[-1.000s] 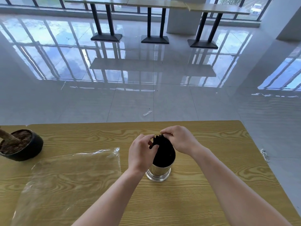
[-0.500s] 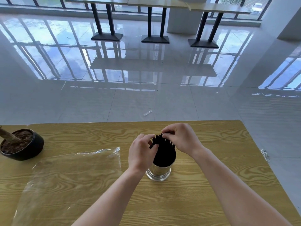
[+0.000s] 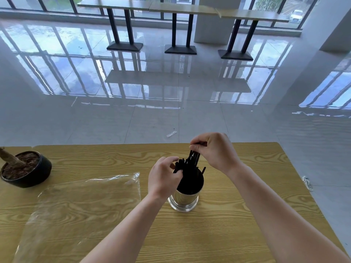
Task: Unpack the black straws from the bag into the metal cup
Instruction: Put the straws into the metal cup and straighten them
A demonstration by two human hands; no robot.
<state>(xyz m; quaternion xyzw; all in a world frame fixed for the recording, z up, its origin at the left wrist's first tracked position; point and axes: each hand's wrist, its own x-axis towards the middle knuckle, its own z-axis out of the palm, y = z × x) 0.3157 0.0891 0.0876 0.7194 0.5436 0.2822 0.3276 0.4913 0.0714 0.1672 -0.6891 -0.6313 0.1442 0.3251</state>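
Observation:
A shiny metal cup [image 3: 183, 201] stands upright on the wooden table [image 3: 228, 234], packed with black straws [image 3: 190, 175]. My right hand [image 3: 214, 150] is above the cup and pinches the top ends of a few straws, which stand higher than the rest. My left hand [image 3: 163, 177] curls round the bundle of straws at the cup's left rim. The clear plastic bag [image 3: 79, 209] lies flat and crumpled on the table to the left of the cup; I see no straws inside it.
A black pot [image 3: 28, 172] with soil and a woody stem sits at the table's far left. The table's right edge runs close by my right arm. Beyond lies a glossy tiled floor with tall tables [image 3: 180, 8] by the windows.
My right hand has risen above the cup, drawing a few straws upward with it. My left hand stays at the straws by the cup's left rim.

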